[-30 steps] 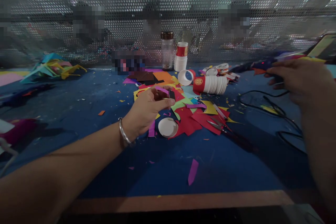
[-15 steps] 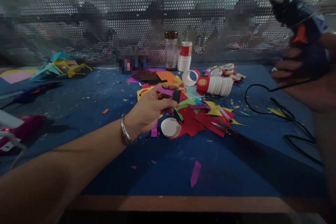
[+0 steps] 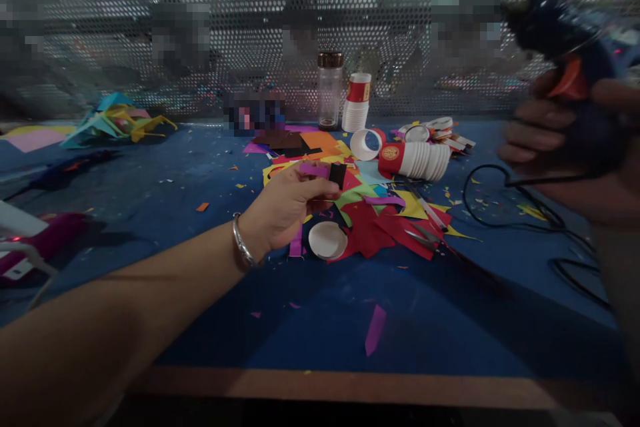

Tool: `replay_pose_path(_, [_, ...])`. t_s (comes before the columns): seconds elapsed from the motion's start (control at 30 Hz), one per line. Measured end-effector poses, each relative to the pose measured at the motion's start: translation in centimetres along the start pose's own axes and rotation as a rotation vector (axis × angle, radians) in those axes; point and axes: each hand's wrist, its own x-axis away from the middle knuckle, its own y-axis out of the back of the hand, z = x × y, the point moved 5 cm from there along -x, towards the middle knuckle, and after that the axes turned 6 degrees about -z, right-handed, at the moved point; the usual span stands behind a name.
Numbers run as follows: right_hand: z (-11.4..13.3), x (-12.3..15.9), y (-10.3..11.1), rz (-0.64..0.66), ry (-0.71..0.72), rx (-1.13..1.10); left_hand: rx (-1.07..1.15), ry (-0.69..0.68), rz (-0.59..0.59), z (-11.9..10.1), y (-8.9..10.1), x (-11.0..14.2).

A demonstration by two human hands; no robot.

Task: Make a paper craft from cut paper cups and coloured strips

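Observation:
My left hand (image 3: 289,208), with a metal bangle on the wrist, pinches a small black paper piece (image 3: 337,175) above a heap of coloured paper scraps (image 3: 370,217). A purple strip also lies across its fingers. My right hand (image 3: 560,147) is raised at the right, wrapped round the grip of a dark blue glue gun (image 3: 565,33) with an orange trigger. The gun's black cord (image 3: 505,203) runs down over the blue table. The gun's nozzle points left and is blurred.
A white paper disc (image 3: 327,240) and scissors (image 3: 425,237) lie among the scraps. A stack of red-and-white paper cups (image 3: 415,160) lies on its side, another stack (image 3: 357,103) stands beside a clear jar (image 3: 330,90). A perforated metal screen (image 3: 100,33) closes the far edge.
My right hand lifted the glue gun from the table at the right up to head height and brought it a little inward. My left hand kept its pinch on the black piece.

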Motion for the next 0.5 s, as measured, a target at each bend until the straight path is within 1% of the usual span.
replay_pose_path(0.03, [-0.4, 0.3, -0.7, 0.073, -0.174, -0.172, 0.009, 0.002, 0.002, 0.0, 0.0, 0.0])
replay_pose_path(0.07, [-0.6, 0.6, -1.4, 0.109, -0.316, -0.294, 0.014, 0.006, 0.004, 0.0, 0.0, 0.0])
replay_pose_path(0.1, [-0.8, 1.0, -1.9, 0.135, -0.413, -0.356, 0.014, 0.010, 0.007, 0.0, 0.0, 0.0])
replay_pose_path(0.13, [-0.8, 1.4, -2.4, 0.151, -0.464, -0.379, 0.010, 0.013, 0.008, 0.0, 0.0, 0.1])
replay_pose_path(0.17, [-0.8, 1.7, -2.8, 0.177, -0.474, -0.377, 0.006, 0.015, 0.009, 0.1, -0.1, 0.1])
replay_pose_path(0.2, [-0.7, 2.0, -3.2, 0.218, -0.452, -0.376, 0.006, 0.012, 0.008, 0.0, -0.1, 0.2])
replay_pose_path(0.3, [-0.3, 3.0, -4.6, 0.380, -0.327, -0.370, 0.052, -0.011, -0.005, -0.1, -0.1, 0.3])
replay_pose_path(0.37, [-0.4, 3.8, -5.3, 0.459, -0.280, -0.327, 0.084, -0.028, -0.011, -0.1, -0.1, 0.3])
replay_pose_path(0.5, [-0.9, 4.6, -6.0, 0.531, -0.236, -0.194, 0.081, -0.054, -0.011, -0.3, -0.1, 0.2])
